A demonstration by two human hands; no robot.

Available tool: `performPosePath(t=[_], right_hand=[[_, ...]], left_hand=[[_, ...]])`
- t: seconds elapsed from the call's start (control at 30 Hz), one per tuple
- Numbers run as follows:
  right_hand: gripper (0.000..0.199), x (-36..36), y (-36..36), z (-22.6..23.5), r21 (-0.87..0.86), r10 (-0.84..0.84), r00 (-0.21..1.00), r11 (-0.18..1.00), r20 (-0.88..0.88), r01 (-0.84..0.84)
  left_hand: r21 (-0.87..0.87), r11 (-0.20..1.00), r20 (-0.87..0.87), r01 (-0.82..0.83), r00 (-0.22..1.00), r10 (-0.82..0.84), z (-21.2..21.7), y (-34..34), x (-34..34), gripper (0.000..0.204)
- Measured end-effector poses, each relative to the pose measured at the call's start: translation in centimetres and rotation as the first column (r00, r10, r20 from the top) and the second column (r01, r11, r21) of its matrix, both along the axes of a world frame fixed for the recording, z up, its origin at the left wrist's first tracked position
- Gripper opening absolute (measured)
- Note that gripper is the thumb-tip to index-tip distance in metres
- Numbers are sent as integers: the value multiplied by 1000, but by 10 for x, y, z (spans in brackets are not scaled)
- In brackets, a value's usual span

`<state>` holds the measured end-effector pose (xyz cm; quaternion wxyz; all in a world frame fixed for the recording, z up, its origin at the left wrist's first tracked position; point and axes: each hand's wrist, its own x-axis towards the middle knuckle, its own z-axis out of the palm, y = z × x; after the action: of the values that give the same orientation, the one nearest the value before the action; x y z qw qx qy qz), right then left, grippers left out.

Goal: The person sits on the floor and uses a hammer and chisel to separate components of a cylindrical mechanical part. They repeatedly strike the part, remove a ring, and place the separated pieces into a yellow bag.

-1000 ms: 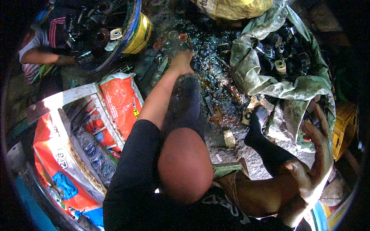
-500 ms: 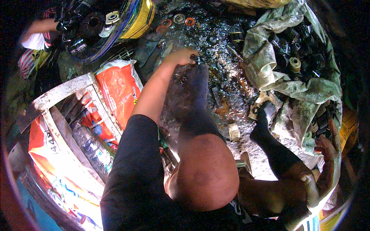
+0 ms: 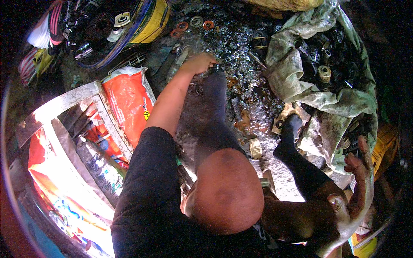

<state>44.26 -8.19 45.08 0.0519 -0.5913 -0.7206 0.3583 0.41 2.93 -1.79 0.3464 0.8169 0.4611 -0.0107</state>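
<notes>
Work spot: left hand (image 3: 199, 63) reaches to the far middle, close beside the dark-covered lower leg (image 3: 213, 101), with its fingers curled.
Piece: small dark glossy part (image 3: 217, 67) sits at the left hand's fingertips, perhaps pinched; shadow hides the contact, so I cannot tell.
Right hand (image 3: 356, 193): spread, thumb well apart from the raised fingers, at near right by the lower part of the sack.
Sack: grey-green sack (image 3: 286, 77) gapes at far right, with dark parts (image 3: 313, 53) and a cream spool-shaped part (image 3: 325, 74) inside.
Floor: orange rings (image 3: 208, 25) and a grey ring (image 3: 196, 21) lie beyond the left hand; a pale ribbed piece (image 3: 255, 148) lies nearer, right of the bent knee (image 3: 228, 189).
Left side: rusty white frame (image 3: 76, 99) stands beside an orange-red bag (image 3: 124, 101); a yellow-sided tub (image 3: 151, 26) is farther off.
Right edge: yellow crate (image 3: 385, 146), just beside the sack.
</notes>
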Motion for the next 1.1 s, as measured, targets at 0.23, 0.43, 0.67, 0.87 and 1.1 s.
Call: performPosePath(t=[0.23, 0.43, 0.67, 0.87, 1.1], right_hand=[[77, 0, 3, -10, 16, -11, 1000, 1000, -23, 12], [68, -10, 11, -16, -124, -37, 999, 992, -36, 32], [24, -6, 2, -163, -584, 52, 992, 811, 118, 27], [39, 114, 10, -462, 251, -32, 903, 964, 428, -84], [57, 147, 19, -564, 360, -129, 956, 933, 262, 27]], left_hand=[[3, 998, 15, -63, 998, 63, 18, -8, 5, 23], [55, 749, 360, -660, 713, 601, 26, -40, -13, 21], [473, 523, 120, -709, 640, 759, -2, -119, -74, 40], [441, 469, -16, -765, 516, 856, 29, -103, -50, 62], [444, 549, -89, -709, 574, 814, 19, -112, -72, 70]])
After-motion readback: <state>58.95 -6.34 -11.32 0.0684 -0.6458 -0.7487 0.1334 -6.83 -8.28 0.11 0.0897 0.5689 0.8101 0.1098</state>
